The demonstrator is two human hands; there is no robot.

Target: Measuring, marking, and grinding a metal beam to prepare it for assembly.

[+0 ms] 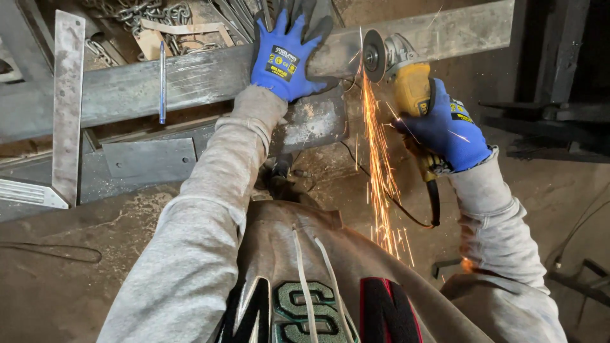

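Observation:
A long grey steel bar [190, 79] lies across the view from left to upper right. My left hand [286, 54], in a blue glove, presses flat on top of the bar near its middle. My right hand [448, 130], also in a blue glove, grips a yellow angle grinder [406, 82]. The grinder's disc [372, 56] touches the bar just right of my left hand. Orange sparks [380, 171] stream down from the cut toward my chest.
A metal square ruler [67, 108] leans over the bar at the left, with a blue pen [162, 82] lying on the bar beside it. A chain [146, 13] and scrap plates lie behind. The grinder's black cord [434, 203] hangs below. Dirt floor all around.

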